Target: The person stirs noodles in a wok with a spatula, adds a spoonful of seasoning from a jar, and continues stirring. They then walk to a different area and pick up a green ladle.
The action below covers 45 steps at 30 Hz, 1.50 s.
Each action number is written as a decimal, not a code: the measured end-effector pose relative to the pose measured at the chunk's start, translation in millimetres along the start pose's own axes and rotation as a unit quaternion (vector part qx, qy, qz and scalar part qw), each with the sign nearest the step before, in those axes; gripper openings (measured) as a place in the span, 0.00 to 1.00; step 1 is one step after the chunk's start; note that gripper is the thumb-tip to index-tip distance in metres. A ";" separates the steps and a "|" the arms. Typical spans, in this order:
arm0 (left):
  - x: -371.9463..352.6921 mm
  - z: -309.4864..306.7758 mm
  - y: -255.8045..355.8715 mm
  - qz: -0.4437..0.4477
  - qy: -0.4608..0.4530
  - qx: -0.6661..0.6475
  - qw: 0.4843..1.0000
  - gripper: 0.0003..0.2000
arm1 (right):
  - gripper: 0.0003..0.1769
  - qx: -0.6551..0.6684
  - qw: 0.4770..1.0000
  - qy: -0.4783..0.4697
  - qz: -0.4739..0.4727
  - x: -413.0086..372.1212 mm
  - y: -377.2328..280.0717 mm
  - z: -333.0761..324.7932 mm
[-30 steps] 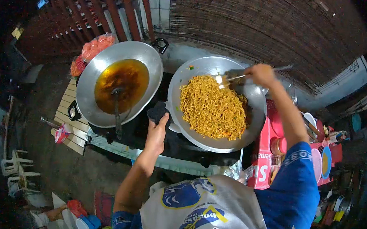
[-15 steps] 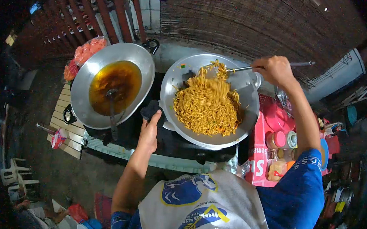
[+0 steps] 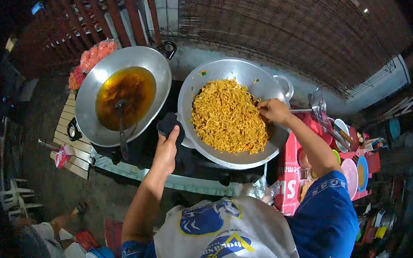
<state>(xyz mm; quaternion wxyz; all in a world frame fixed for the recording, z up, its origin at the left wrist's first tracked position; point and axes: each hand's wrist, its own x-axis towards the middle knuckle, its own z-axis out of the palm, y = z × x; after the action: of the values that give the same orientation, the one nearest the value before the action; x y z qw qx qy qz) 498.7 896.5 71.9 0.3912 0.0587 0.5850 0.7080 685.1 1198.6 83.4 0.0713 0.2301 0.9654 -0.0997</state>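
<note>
Yellow-brown noodles (image 3: 228, 118) are heaped in a large metal wok (image 3: 212, 68). My right hand (image 3: 275, 110) is closed around a long-handled metal utensil (image 3: 301, 110), low at the wok's right side. The handle sticks out to the right, while its working end is hidden by the noodles and hand. On the other side, my left hand (image 3: 167, 150) grips a folded black cloth (image 3: 168, 123) by the wok's left handle. Small green and orange bits cling to the wok's inner wall.
A second wok (image 3: 85, 121) with brown oil (image 3: 123, 95) stands left, a ladle (image 3: 122, 135) resting in it. Pink bags (image 3: 97, 56) lie behind it. Jars, plates (image 3: 349, 178) and a wire strainer (image 3: 319, 105) crowd the right. Another person's leg (image 3: 64, 219) shows lower left.
My right hand has come down and left with the utensil, from above the wok's right handle to the noodles. The lifted noodles have dropped back into the heap. My left hand stays put.
</note>
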 end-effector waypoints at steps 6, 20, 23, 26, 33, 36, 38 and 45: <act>2.5 -2.4 -1.4 0.014 -0.027 -0.034 0.999 0.22 | 0.12 0.089 0.995 0.008 0.039 -14.6 3.4 -34.5; -4.8 -6.0 1.2 -0.034 -0.008 0.016 0.999 0.26 | 0.06 -0.293 0.937 0.192 0.010 -66.7 -80.1 -136.8; 1.1 -5.9 -0.2 -0.029 -0.015 0.004 0.999 0.26 | 0.05 -0.333 0.916 0.220 -0.037 -64.1 -85.4 -141.5; 5.0 -8.2 -5.4 -0.019 -0.023 -0.008 1.000 0.26 | 0.06 -0.348 0.918 0.184 -0.045 -64.1 -86.8 -148.4; 0.3 -3.8 -1.3 -0.010 -0.002 0.018 1.000 0.25 | 0.07 -0.399 0.916 0.028 0.028 -46.1 -38.0 -143.5; 3.3 -3.4 -5.0 0.008 0.000 0.020 1.000 0.25 | 0.09 -0.390 0.913 -0.078 0.088 -40.3 -29.9 -114.5; 2.1 -1.1 -3.2 -0.001 0.008 0.024 1.000 0.26 | 0.13 -0.219 0.972 -0.071 0.047 -33.1 -5.6 -57.3; -1.7 2.2 1.4 -0.028 0.003 0.013 1.000 0.27 | 0.10 0.152 0.986 -0.002 0.065 -25.1 1.7 0.0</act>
<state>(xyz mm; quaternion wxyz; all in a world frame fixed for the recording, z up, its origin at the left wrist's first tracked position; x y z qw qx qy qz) 500.4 897.2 74.4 0.4087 0.0452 0.5969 0.6890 708.0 1189.3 87.8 0.0440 0.3004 0.9219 -0.2405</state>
